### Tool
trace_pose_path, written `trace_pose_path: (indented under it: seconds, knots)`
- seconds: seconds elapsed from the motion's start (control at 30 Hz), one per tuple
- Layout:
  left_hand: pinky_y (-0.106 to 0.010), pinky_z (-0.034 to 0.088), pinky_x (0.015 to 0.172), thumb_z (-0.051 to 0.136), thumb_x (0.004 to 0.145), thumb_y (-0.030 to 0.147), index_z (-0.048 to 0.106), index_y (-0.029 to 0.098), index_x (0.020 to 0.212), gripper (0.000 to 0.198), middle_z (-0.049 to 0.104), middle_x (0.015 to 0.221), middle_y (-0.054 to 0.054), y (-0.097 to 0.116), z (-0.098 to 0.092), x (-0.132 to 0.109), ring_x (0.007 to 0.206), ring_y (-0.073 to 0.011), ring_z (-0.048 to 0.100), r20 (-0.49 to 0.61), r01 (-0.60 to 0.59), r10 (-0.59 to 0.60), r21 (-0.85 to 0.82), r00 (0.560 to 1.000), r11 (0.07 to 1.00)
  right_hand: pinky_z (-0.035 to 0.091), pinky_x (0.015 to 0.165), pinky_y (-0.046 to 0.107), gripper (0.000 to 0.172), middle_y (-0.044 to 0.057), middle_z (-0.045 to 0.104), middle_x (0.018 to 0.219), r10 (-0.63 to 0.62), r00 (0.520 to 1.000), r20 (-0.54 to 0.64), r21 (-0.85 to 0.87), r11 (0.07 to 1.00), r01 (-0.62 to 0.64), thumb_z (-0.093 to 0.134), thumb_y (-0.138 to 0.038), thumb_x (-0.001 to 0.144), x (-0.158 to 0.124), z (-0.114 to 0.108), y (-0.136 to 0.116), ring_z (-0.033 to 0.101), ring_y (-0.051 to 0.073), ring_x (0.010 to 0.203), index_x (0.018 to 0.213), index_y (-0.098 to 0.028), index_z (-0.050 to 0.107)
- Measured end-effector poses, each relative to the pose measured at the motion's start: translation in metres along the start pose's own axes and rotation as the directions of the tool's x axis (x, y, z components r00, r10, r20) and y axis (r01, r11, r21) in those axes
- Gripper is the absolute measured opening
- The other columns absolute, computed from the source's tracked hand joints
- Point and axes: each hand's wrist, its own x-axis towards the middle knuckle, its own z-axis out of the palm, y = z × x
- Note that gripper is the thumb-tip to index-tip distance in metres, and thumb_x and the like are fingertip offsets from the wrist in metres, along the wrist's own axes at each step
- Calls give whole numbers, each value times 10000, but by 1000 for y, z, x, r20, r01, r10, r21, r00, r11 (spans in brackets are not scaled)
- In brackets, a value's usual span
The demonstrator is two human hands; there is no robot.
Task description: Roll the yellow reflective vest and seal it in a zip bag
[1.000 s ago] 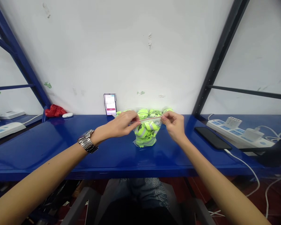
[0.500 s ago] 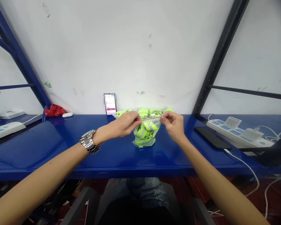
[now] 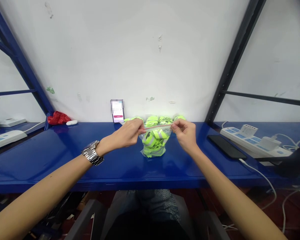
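Observation:
A clear zip-lock bag (image 3: 153, 143) with a red line along its top stands on the blue table. Folded neon-yellow reflective straps show through its plastic. My left hand (image 3: 128, 133), with a metal watch (image 3: 93, 153) on the wrist, pinches the left end of the bag's zip strip. At the right end, the thumb and fingers of my right hand (image 3: 185, 133) are closed on the same strip. The strip is stretched between both hands. Behind the bag, several neon-yellow bundles (image 3: 165, 120) stand in a row along the wall, partly hidden by my hands.
A lit phone (image 3: 118, 111) leans on the wall. At the left lie a red cloth bundle (image 3: 58, 118) and a small white case (image 3: 71, 122). To the right are a dark phone (image 3: 226, 146) with a white cable and a white power strip (image 3: 255, 141) with chargers.
My left hand has slid left along the zip strip to the bag's left end, so more of the strip shows. My right hand has hardly moved.

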Motion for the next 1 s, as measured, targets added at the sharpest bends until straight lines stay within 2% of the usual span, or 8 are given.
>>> trace_pose_path:
  seconds: [0.17,0.37,0.47,0.57,0.63,0.8,0.9,1.0]
  knots:
    - [-272,356,573,458,953,283,497,180,848,152,574,761,-33,5,-6,-3,633,-125,490,38,30,-26,-109,999,994,391,579,262,179,0,577,597,7,1000,1,4,1000,-7,613,-290,774,0,-1,-1,508,137,589,637,-178,590]
    - [-261,311,525,458,849,114,417,194,753,131,523,671,-11,3,-5,-4,568,-117,435,-14,10,-11,-46,1000,999,391,572,259,176,-7,564,583,-8,1000,8,3,1000,8,608,-286,778,-1,0,-6,507,133,578,640,-178,592]
    - [-266,365,569,495,908,230,505,176,829,97,592,763,-37,3,-10,-2,648,-133,507,5,13,-13,-67,1000,998,386,556,256,178,-15,553,571,-9,1000,20,19,1000,8,603,-285,779,-1,-1,-7,493,125,552,638,-179,582]
    - [-275,430,653,559,917,396,558,168,1022,251,645,960,-75,8,-15,3,836,-169,584,-21,-21,19,-124,1000,992,388,540,255,178,-14,557,573,-18,998,59,40,999,16,596,-286,787,-1,1,-11,491,121,533,647,-178,579]
    - [-277,438,673,555,925,419,565,171,1038,273,648,953,-67,13,-16,9,847,-168,588,-27,-60,57,-135,998,989,387,535,253,173,-18,546,571,-42,996,83,50,998,38,591,-279,795,-1,5,-16,490,120,530,654,-179,576]
    - [-284,363,587,450,942,202,463,187,769,174,549,743,-37,26,-7,20,660,-144,466,-32,-176,177,26,984,984,387,561,257,154,-15,545,584,-114,987,117,-17,993,116,565,-257,820,-3,13,-32,502,130,570,687,-182,582]
    - [-288,326,558,444,805,40,378,207,750,187,500,728,-33,28,0,20,636,-150,417,-65,-165,174,126,982,978,380,564,257,160,-14,550,598,-133,982,138,-75,987,144,555,-254,838,-5,14,-36,496,127,573,697,-183,577]
    - [-292,321,565,421,737,2,361,210,767,219,489,750,-43,26,4,17,660,-162,423,-83,-143,162,193,983,971,389,570,255,185,-12,555,616,-118,977,177,-64,989,131,560,-288,874,-8,15,-35,503,126,581,726,-181,589]
